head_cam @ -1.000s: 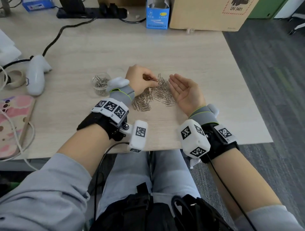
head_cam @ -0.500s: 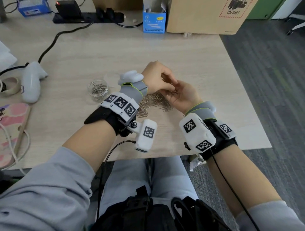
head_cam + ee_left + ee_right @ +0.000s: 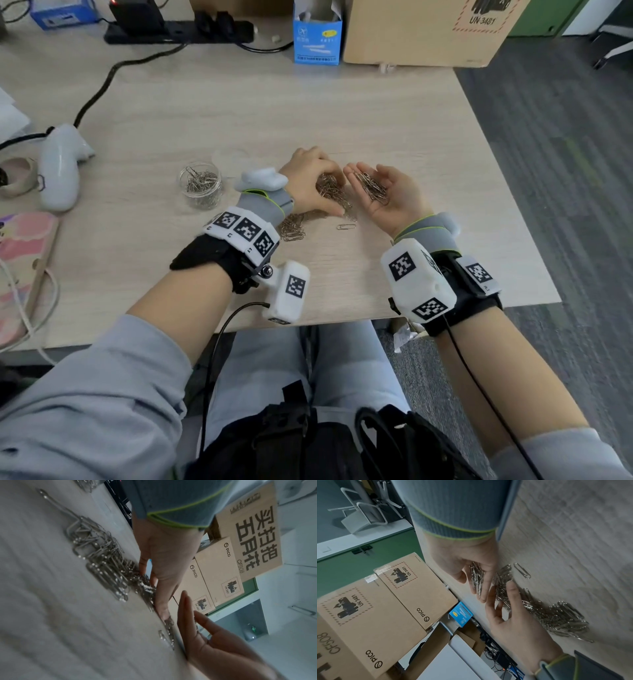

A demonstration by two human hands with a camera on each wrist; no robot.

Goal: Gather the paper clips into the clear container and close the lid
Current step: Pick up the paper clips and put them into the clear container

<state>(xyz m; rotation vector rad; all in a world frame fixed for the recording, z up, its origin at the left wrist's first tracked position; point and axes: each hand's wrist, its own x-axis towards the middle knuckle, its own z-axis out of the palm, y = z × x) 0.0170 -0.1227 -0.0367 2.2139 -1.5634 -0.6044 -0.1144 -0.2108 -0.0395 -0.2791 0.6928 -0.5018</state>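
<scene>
The right hand [image 3: 387, 195] lies palm up with relaxed, slightly cupped fingers and carries a small bunch of silver metal paper clips [image 3: 371, 186]. The left hand [image 3: 313, 181] is curled, palm down, over the loose pile of clips [image 3: 334, 195] on the light wooden desk [image 3: 394, 113], near the middle of its front edge. Half a second ago the two hands were joined over the pile; now they are apart, and the right palm is open again as it was one second ago, but loaded. The small round clear container [image 3: 200, 185], open and partly filled, stands left of the left wrist. Its lid, a faint clear disc behind it, is hard to make out. A single clip [image 3: 346, 226] lies alone near the front edge.

In the left wrist view, the left fingers [image 3: 145, 563] touch the blurred pile [image 3: 102, 555], and the right hand [image 3: 214, 642] is close beside it.

In the right wrist view, clips [image 3: 476, 574] rest along the right palm [image 3: 467, 558], and the left hand [image 3: 510, 616] covers a part of the heap. Brown cardboard boxes [image 3: 399, 597] stand at the far edge.
</scene>
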